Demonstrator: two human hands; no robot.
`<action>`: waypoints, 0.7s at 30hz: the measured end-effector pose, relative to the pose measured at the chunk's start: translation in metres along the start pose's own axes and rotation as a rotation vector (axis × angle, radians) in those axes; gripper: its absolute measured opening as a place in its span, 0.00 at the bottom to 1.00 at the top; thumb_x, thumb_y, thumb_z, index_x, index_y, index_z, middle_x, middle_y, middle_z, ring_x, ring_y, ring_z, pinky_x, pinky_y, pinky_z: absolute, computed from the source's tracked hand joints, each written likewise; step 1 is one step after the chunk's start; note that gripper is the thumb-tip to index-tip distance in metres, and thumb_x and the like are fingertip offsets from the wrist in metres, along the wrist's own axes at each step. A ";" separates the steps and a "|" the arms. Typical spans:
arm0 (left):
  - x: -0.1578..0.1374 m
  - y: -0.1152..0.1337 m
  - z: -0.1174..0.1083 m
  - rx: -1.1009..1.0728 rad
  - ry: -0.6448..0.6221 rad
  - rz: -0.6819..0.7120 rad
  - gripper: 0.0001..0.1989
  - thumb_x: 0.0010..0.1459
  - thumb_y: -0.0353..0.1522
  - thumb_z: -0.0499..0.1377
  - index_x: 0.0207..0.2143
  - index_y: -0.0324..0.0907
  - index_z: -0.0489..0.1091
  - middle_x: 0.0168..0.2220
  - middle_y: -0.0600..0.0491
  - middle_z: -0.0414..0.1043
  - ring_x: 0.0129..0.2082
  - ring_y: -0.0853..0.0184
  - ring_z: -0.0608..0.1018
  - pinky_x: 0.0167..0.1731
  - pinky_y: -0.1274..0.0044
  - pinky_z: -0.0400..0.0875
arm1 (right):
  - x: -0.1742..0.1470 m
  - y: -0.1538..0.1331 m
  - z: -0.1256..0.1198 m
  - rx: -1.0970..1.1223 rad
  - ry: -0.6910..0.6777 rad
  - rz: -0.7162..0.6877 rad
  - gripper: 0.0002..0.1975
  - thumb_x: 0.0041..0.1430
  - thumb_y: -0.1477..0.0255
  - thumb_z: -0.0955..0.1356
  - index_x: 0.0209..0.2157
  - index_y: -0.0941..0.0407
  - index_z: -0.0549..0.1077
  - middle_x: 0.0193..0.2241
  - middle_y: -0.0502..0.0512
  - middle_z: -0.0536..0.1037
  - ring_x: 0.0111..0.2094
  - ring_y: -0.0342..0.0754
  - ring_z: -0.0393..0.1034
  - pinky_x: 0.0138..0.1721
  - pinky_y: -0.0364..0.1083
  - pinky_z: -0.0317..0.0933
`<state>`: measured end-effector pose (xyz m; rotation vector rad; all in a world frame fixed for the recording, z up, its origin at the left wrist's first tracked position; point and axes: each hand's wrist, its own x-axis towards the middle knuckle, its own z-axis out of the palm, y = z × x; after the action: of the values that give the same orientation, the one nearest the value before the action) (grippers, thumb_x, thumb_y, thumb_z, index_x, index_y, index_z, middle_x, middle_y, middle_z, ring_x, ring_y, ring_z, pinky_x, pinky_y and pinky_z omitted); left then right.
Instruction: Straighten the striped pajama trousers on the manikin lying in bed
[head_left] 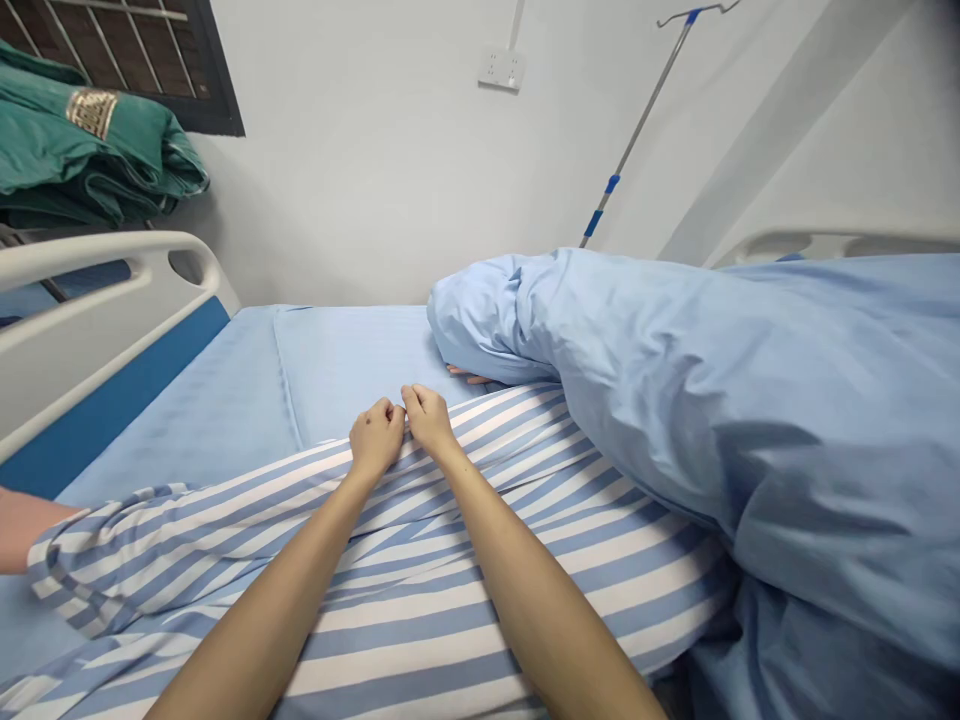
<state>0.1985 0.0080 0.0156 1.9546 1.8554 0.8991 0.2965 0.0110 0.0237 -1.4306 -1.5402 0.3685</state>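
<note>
Striped blue-and-white trousers (420, 610) clothe the legs of a figure lying on the bed. My left hand (377, 436) is closed at the far side of the nearer thigh area, knuckles up, with the trouser cloth at its fingers. Close beside it, almost touching, my right hand (429, 416) is closed in a pinch on the same cloth. The fingertips of both hands are partly hidden. A light blue quilt (675, 370) covers the figure's upper part, folded back to the right of my hands. From under its edge, a hand's fingers (469, 375) peek out.
A bare lower leg (34, 530) emerges from the trouser cuff at left. The bed's blue sheet (352, 345) lies beyond, with a white-and-blue end board (112, 390) at left. A drip pole (637, 130) stands behind the quilt. Folded green cloth (97, 150) sits at upper left.
</note>
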 end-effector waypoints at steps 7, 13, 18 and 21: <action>0.019 0.023 -0.006 -0.327 0.101 -0.002 0.13 0.51 0.36 0.46 0.17 0.42 0.58 0.16 0.59 0.59 0.21 0.73 0.63 0.23 0.81 0.56 | 0.003 0.001 -0.003 0.156 0.020 0.027 0.19 0.58 0.64 0.55 0.16 0.55 0.56 0.14 0.44 0.58 0.20 0.39 0.54 0.23 0.39 0.47; 0.011 0.022 0.014 -0.192 0.115 -0.071 0.15 0.54 0.37 0.44 0.18 0.43 0.57 0.19 0.56 0.64 0.22 0.72 0.63 0.23 0.79 0.53 | 0.003 0.001 -0.004 0.179 0.055 0.047 0.18 0.58 0.64 0.56 0.16 0.55 0.53 0.14 0.43 0.57 0.20 0.39 0.52 0.23 0.40 0.47; 0.006 0.016 0.021 -0.110 0.091 -0.050 0.16 0.56 0.37 0.43 0.20 0.43 0.59 0.22 0.53 0.68 0.23 0.70 0.66 0.23 0.78 0.50 | 0.001 0.000 -0.003 0.132 0.064 0.055 0.18 0.57 0.64 0.56 0.16 0.55 0.52 0.14 0.43 0.56 0.20 0.39 0.51 0.23 0.40 0.46; 0.006 0.014 0.019 -0.080 0.072 -0.053 0.16 0.57 0.38 0.42 0.21 0.44 0.61 0.24 0.52 0.70 0.24 0.68 0.67 0.23 0.78 0.50 | -0.002 -0.001 0.001 0.083 0.083 0.060 0.18 0.57 0.64 0.55 0.16 0.55 0.54 0.14 0.44 0.57 0.20 0.40 0.51 0.23 0.40 0.47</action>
<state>0.2213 0.0163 0.0115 1.8401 1.8711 1.0240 0.2949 0.0095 0.0232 -1.4122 -1.4026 0.3997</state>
